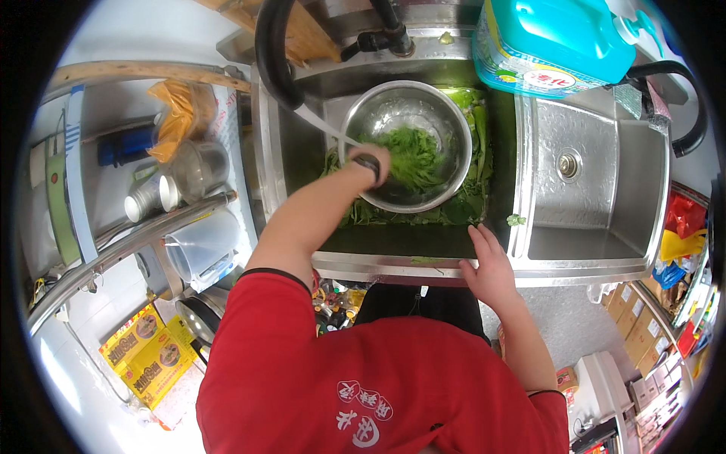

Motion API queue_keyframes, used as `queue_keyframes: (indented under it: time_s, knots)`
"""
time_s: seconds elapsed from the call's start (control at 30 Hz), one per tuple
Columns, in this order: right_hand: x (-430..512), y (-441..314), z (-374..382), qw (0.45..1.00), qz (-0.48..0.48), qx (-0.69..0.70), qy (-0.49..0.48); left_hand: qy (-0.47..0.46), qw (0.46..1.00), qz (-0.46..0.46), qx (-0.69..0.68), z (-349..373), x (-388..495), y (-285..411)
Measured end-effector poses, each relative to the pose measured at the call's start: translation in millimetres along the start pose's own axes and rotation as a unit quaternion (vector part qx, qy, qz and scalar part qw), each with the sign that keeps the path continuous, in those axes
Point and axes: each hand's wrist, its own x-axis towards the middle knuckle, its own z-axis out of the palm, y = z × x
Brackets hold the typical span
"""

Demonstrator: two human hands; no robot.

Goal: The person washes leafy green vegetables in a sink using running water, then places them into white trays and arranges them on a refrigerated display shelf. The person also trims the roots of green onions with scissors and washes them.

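Note:
My left hand (381,163), blurred and wearing a dark wristband, reaches into a round stainless steel bowl (371,110) in the left sink basin. Feathery green herbs (417,153) lie against it in the bowl, smeared by motion. Its fingers are hidden, so its grip is unclear. A stream of water (323,123) runs from the black faucet spout (275,62) towards that hand. Below and around the bowl are leafy green vegetables (479,130). My right hand (489,267) rests on the steel sink's front rim (391,267), holding nothing, with its fingers partly apart.
A large turquoise detergent jug (556,42) stands behind the divider. To the right is a second basin (573,210) with a drain (569,163). A leaf scrap (515,219) lies on the divider. Shelving with a steel rail (130,232) and plastic containers (198,167) is at left.

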Motion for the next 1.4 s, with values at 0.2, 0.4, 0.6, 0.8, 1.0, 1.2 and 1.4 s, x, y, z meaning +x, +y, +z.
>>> queue_keyframes:
  time_s: [0.2,0.4,0.6,0.8,1.0,1.2,1.4]
  knots:
    - [-5.6,7.8,-5.1,1.000,0.014,-0.004,0.007,0.115,0.989,-0.091,0.014,-1.2,-13.3,-13.1]
    - [3.5,-1.6,-0.3,1.000,-0.003,0.008,0.001,0.022,0.987,0.013,-0.158,-12.2,-60.2,35.2]
    - [8.3,-8.7,-2.0,1.000,-0.016,-0.007,-0.016,0.134,0.862,0.080,-0.481,-47.5,-139.3,-19.6]
    - [21.9,-12.7,-1.4,0.999,-0.016,-0.019,-0.027,-0.078,0.529,0.048,-0.844,23.3,-49.0,-12.2]
    - [31.1,-13.9,7.5,0.999,-0.010,-0.030,-0.044,-0.156,0.308,-0.121,-0.931,73.3,1.6,58.3]
    - [110.7,35.9,55.3,0.946,0.261,0.192,0.011,-0.145,0.347,0.011,-0.927,51.1,-111.6,20.7]
    - [182.5,85.9,113.2,0.822,0.442,0.354,-0.069,-0.047,0.387,-0.042,-0.920,50.8,-214.2,-13.3]
